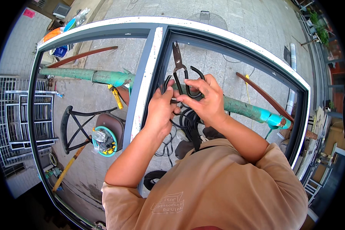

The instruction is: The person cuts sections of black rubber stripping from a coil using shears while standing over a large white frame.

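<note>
My right hand (207,94) is wrapped around the black loop handles of a pair of scissors (178,59), whose dark metal blades point away from me. Close beside it, my left hand (161,107) pinches a thin black rubber strip (166,83) that curves up out of the fingers. Black strip also hangs in a loose coil (189,123) below the hands, partly hidden by my wrist and shirt. Both hands are over the right opening of a large grey window frame (156,50) with white film on its bars, near the middle bar.
A green pipe (245,107) runs crosswise under the frame. Left of the middle bar, a chair (115,124) carries a turquoise bucket (110,153) of small parts. A yellow-handled tool (117,97) hangs by the pipe. Metal frames (30,120) are stacked at far left.
</note>
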Tool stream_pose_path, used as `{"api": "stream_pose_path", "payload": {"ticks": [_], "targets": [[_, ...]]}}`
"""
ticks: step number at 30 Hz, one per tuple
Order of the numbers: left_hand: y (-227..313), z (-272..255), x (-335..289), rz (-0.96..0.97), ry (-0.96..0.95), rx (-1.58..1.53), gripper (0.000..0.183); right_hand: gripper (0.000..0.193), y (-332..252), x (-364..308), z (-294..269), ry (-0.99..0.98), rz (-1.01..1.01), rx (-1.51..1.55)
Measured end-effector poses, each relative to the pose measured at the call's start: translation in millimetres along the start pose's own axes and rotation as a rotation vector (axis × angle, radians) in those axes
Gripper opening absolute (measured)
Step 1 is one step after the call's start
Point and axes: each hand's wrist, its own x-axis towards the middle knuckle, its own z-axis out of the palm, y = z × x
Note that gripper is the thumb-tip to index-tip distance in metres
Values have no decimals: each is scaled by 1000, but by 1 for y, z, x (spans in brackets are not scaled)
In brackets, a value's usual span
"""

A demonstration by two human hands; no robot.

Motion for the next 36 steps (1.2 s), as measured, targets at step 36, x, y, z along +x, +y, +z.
{"api": "stream_pose_path", "payload": {"ticks": [36], "targets": [[5,10,-11,16,-8,-38,31,32,-16,25,-27,-122,583,334]]}}
